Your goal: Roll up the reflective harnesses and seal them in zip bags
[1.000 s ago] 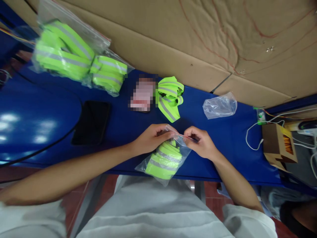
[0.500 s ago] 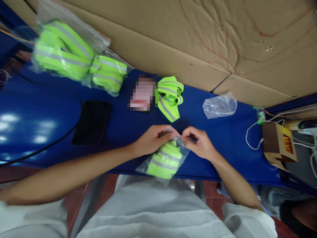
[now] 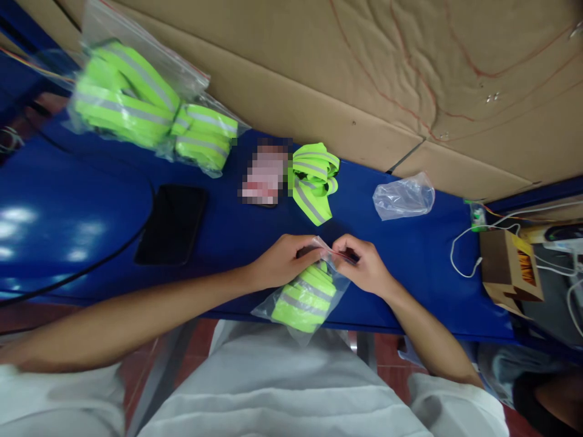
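Both hands pinch the top edge of a small clear zip bag point(image 3: 300, 303) filled with folded neon-green reflective bands, held over the near edge of the blue table point(image 3: 228, 230). My left hand point(image 3: 282, 261) grips the bag's left corner with closed fingers. My right hand point(image 3: 362, 266) pinches the seal just to the right, its fingertips almost touching the left hand's. The bag hangs down toward my lap.
A loose neon-green reflective band point(image 3: 313, 179) lies beyond my hands, an empty clear bag point(image 3: 403, 197) to its right. Filled bags of bands point(image 3: 146, 112) sit at the far left, a black phone point(image 3: 172, 223) nearer. A cardboard sheet point(image 3: 364, 79) lines the back; a small box point(image 3: 512, 273) with white cables sits right.
My hands have drawn closer together along the bag's top edge, and the bag has shifted slightly toward me. The view has moved a little.
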A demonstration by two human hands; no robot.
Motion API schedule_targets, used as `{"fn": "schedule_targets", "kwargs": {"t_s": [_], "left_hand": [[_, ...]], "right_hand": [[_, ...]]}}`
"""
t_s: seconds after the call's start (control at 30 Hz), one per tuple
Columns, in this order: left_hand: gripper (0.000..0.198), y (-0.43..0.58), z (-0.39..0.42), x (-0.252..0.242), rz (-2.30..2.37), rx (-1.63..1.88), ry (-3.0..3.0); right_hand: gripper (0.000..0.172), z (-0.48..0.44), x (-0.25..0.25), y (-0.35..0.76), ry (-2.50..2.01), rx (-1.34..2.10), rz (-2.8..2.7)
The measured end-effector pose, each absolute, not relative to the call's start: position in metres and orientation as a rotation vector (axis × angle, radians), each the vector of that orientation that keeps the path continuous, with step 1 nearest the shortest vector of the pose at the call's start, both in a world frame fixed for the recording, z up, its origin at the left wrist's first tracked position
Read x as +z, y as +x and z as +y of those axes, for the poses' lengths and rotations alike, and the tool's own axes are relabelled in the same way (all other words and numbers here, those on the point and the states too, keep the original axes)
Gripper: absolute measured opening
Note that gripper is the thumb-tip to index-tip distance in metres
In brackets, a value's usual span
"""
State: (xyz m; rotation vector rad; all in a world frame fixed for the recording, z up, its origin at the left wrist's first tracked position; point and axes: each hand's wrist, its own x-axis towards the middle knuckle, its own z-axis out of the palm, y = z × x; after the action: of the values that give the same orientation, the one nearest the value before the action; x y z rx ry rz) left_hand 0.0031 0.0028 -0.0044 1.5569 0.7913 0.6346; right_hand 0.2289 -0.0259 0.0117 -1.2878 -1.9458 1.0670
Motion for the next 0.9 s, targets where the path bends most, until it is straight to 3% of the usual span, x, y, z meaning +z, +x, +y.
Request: {"fn": "schedule_targets", "kwargs": {"t_s": [0.4,0.9], "left_hand": [[0.033,0.0042,-0.0005,-0.0052,0.739,0.618,1.722],[0.026,-0.0025,0.0034,-0.0032,0.841,0.73,1.751]], "right_hand": [[0.016,-0.0266,0.011,0.2266,-1.274,1.078,-1.954],[0.019,-0.0293,0.0106,0.2271,-1.275,1.082,-1.934]]}}
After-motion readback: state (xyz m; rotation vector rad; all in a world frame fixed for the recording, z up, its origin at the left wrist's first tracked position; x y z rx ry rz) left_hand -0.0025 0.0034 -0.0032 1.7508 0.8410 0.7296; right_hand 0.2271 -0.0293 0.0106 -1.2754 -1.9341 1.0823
